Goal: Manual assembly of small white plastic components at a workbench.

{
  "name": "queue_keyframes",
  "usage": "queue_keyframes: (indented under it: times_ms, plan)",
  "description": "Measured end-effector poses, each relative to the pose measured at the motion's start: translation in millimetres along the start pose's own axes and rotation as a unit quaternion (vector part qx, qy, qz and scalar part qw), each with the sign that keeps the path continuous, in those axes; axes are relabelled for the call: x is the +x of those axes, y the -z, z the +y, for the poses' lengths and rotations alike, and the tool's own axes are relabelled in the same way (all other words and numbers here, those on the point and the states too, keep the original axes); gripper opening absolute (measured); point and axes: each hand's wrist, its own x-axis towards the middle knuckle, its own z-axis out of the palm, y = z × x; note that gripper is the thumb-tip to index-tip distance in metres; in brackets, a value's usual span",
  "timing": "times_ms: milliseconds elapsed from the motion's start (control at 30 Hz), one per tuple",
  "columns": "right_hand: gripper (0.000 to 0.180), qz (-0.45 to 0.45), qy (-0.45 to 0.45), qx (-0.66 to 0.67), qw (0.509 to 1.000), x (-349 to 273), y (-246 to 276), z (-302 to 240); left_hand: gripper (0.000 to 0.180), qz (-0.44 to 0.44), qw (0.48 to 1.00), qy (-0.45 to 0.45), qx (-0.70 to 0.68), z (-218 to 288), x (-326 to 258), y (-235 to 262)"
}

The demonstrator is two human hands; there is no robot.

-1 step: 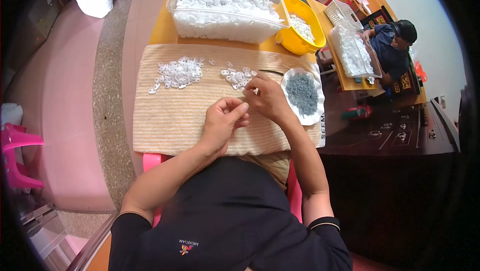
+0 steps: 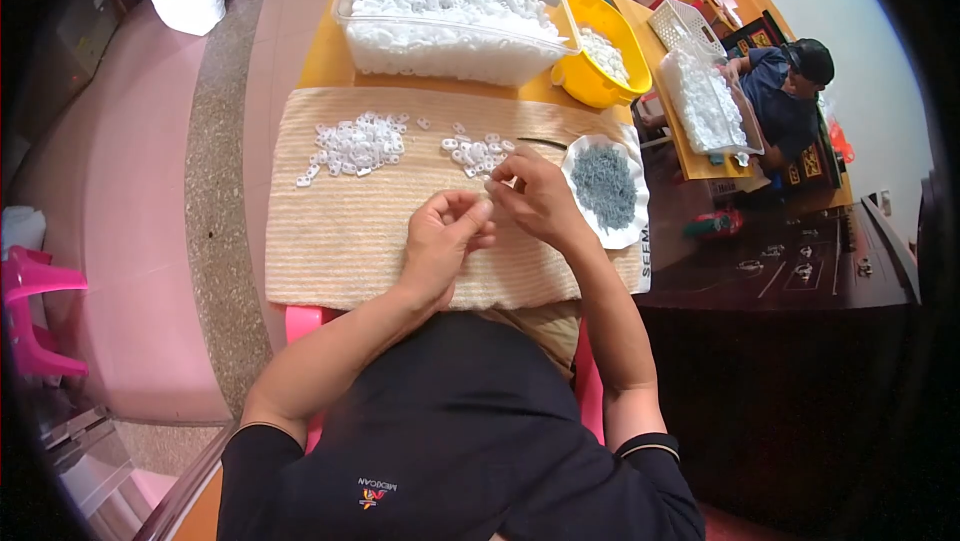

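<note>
Over the striped beige towel [image 2: 340,251], my left hand [image 2: 440,241] is closed in a pinch, thumb against the curled fingers; what it holds, if anything, is hidden. Just right of it, the fingertips of my right hand [image 2: 537,203] pinch a small white plastic piece [image 2: 488,184]. Beyond my right fingers lies a small group of white two-holed plastic pieces [image 2: 478,153]. A bigger pile of the same pieces [image 2: 362,146] sits to the left. Beside my right wrist stands a white scalloped plate [image 2: 628,238] heaped with tiny grey pieces [image 2: 604,187]. A thin dark tool [image 2: 543,143] lies behind the plate.
A clear bin [image 2: 440,59] full of white pieces stands at the table's far side, with a yellow basin [image 2: 572,79] to its right. At another table [image 2: 705,166] on the right, a person [image 2: 785,91] sits by a similar bin. A pink stool [image 2: 40,311] stands far left.
My left hand has shifted very slightly up and left. The white piece at my right fingertips shows a little more plainly; the piles and plate stay put.
</note>
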Motion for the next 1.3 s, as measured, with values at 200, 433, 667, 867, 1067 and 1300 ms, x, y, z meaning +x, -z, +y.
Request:
queue_keyframes:
  times_ms: [200, 433, 667, 867, 1067, 1300]
  plan:
    - [0.013, -0.063, -0.108, 0.246, 0.961, -28.7, 8.9, -19.9, 0.015, -0.024, 0.999, -0.013, 0.017, 6.9, -1.4, -5.1]
    - [0.013, -0.005, 0.007, 0.101, 0.995, -50.1, 20.4, -29.6, 0.011, -0.039, 0.999, 0.028, 0.002, 1.4, -2.6, -1.7]
    - [0.016, 0.095, -0.003, -0.051, 0.994, -95.2, 51.9, -22.7, 0.010, -0.015, 0.999, 0.036, -0.002, 1.5, -0.4, 0.1]
    - [0.024, 0.130, -0.089, -0.148, 0.976, -137.4, 84.0, 14.8, 0.011, -0.016, 0.998, 0.052, 0.019, 0.2, -2.8, -4.2]
    - [0.034, 0.092, -0.142, -0.245, 0.955, -142.0, 90.9, 23.2, 0.010, -0.014, 0.998, 0.058, 0.029, -0.5, -3.5, -4.3]
    - [0.033, 0.044, -0.158, -0.286, 0.944, -136.1, 88.1, 27.2, 0.010, -0.009, 0.998, 0.060, 0.031, -1.5, -3.3, -4.9]
